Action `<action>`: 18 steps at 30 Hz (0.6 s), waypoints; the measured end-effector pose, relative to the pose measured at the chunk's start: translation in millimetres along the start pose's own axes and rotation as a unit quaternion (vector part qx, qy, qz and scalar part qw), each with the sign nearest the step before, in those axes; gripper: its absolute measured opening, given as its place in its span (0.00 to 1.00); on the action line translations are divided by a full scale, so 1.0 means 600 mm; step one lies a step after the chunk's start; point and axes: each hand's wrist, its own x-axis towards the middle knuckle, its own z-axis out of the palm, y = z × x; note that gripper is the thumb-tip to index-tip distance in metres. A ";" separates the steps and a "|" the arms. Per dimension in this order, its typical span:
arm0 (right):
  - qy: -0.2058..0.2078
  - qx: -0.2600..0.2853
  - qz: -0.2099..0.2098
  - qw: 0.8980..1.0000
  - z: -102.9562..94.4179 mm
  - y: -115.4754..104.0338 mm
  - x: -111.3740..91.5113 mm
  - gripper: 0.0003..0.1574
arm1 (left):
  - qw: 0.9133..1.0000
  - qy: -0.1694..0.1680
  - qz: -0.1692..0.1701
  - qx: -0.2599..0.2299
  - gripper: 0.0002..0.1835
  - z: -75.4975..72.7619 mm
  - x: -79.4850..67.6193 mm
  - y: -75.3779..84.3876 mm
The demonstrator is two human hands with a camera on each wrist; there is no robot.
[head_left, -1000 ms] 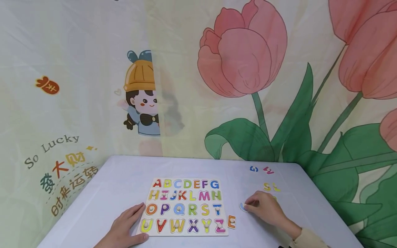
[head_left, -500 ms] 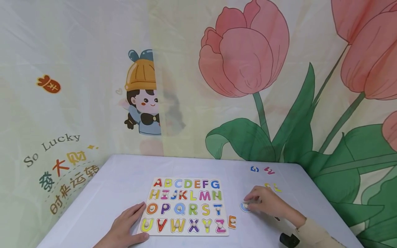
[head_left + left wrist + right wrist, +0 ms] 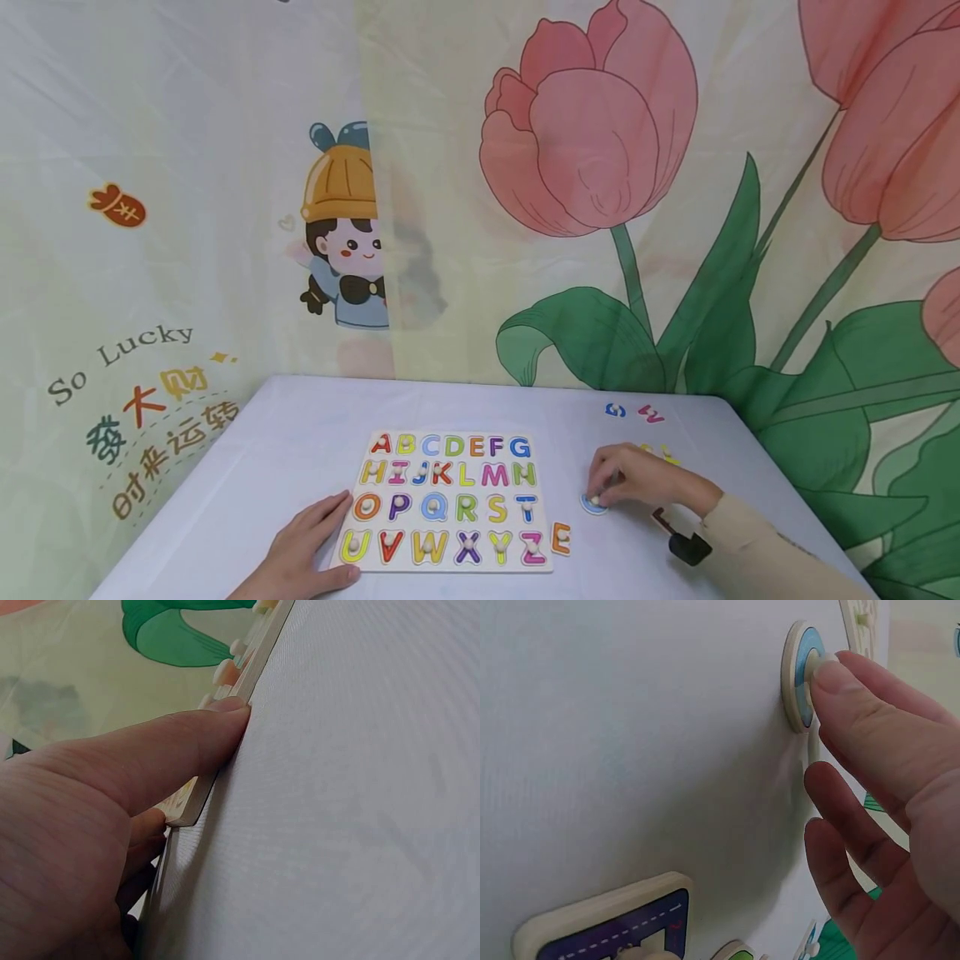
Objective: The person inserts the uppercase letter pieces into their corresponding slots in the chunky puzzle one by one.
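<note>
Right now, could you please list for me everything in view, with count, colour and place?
Table: 1, white, beneath the puzzle
Letter board: 1, pale with multicoloured letters, on table
E piece: 1, orange, just right of board
Round-edged piece: 1, blue, right of E piece
Far-right pieces: 2, blue and pink, table's back
Yellow pieces: at least 2, yellow, partly behind right hand
Purple piece: 1, purple, right wrist view's bottom
Backdrop: pale with pink tulips, behind table
Device: 1, black, by right wrist
Sleeve: 1, beige, right arm
Left hand: 1, bare, board's left edge
Right hand: 1, bare, at round-edged piece
</note>
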 end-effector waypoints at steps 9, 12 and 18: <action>-0.001 0.013 0.002 1.000 0.003 0.010 0.007 0.07 | 1.000 0.004 0.004 0.000 0.57 -0.001 0.001 -0.003; 0.000 0.014 0.004 1.000 0.003 0.008 0.008 0.07 | 1.000 -0.001 -0.004 -0.001 0.57 0.000 0.002 -0.003; 0.021 -0.010 -0.001 1.000 0.005 -0.006 0.022 0.06 | 1.000 -0.003 -0.012 0.000 0.58 0.001 0.003 0.000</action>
